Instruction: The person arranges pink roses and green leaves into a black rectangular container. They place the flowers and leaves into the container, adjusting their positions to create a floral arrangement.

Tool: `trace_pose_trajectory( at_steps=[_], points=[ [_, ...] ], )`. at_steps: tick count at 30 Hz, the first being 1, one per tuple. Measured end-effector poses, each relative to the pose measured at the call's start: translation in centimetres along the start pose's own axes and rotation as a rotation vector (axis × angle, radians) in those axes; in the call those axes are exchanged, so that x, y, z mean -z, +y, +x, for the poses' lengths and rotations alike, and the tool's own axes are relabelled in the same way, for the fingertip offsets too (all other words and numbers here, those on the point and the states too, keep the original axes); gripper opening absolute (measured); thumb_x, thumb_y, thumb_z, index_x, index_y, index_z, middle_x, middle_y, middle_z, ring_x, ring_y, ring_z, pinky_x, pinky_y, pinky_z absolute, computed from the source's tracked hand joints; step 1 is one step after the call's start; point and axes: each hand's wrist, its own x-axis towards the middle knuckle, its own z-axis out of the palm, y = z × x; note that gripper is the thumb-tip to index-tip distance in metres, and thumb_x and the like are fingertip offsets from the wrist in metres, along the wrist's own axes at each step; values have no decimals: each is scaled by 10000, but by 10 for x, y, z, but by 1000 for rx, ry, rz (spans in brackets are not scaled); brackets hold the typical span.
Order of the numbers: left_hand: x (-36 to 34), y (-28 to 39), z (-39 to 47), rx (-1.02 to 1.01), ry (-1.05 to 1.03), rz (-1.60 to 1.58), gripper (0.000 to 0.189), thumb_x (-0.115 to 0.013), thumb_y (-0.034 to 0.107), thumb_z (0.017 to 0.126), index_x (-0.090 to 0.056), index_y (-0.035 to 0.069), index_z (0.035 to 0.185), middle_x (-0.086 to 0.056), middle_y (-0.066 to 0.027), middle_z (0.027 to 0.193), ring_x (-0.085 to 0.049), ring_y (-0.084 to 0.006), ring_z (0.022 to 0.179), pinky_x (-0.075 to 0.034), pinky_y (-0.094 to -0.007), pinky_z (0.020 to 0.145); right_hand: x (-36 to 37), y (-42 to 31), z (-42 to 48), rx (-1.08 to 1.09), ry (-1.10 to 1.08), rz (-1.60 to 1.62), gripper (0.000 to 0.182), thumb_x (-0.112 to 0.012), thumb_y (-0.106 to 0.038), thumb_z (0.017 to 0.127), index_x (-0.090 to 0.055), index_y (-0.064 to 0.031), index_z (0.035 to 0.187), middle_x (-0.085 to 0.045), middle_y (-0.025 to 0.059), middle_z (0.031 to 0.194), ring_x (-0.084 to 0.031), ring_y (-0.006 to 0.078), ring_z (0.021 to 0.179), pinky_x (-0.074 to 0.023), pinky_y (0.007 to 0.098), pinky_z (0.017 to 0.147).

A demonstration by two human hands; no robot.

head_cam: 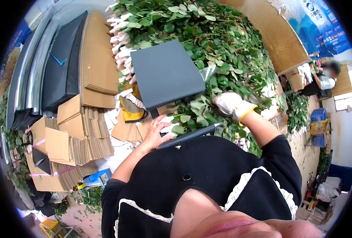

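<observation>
My bare left hand [155,133], with a ring on one finger, curls around white-wrapped flower heads [167,126] at the left end of a leafy bundle [195,114]. My right hand [230,104] wears a white glove with a yellow cuff and lies on the stems at the bundle's other end. Motion blurs its fingers, and I cannot make out their grip. Beneath the bundle, a dark grey sheet [190,135] curves up along its edge near my body. A flat grey corrugated sheet [168,73] rests just beyond, on a large heap of leafy stems [223,38].
Cardboard sheets [97,59] and dark sheets [61,65] stand at left. Nearer are stacked cardboard pieces [86,136] and a yellow-and-grey glove [132,108]. A cardboard panel [278,35] borders the heap at right. Another person [326,77] is farther right, near crates [318,128].
</observation>
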Motion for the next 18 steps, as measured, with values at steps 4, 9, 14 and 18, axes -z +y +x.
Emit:
trace_pose_trajectory(
  at_steps=[4,9,14,18],
  points=[
    [0,7,17,29,-103,-52,553,-855,282,662,-636,135,1148,-451,-114,1391,-432,-356,1264,-368,-459,1046,-65,39,15,11,43,143,329,-565,-325,871,-671,-26,959,-691,210,950,-676,348,883,-532,446,779],
    [0,3,10,3,7,-84,376,-803,288,733,-714,149,1070,-543,-138,1311,-520,-341,1188,-443,-441,981,64,35,23,49,-370,166,480,-633,-409,814,-640,-94,1177,-657,185,1145,-634,319,1065,-507,426,886],
    [-17,1,-5,159,117,-206,285,-797,223,743,-727,146,1009,-571,-134,1287,-554,-334,1147,-432,-430,960,233,-10,128,125,833,269,257,-517,-214,937,-617,-75,1129,-673,149,1051,-654,314,947,-547,391,818],
    [-21,-4,4,49,118,-247,311,-827,86,680,-722,127,970,-590,-158,1242,-591,-342,1100,-467,-430,924,279,-59,283,90,600,-54,350,-568,-152,861,-647,-81,1195,-649,177,1168,-662,320,1002,-547,410,815]
  ],
)
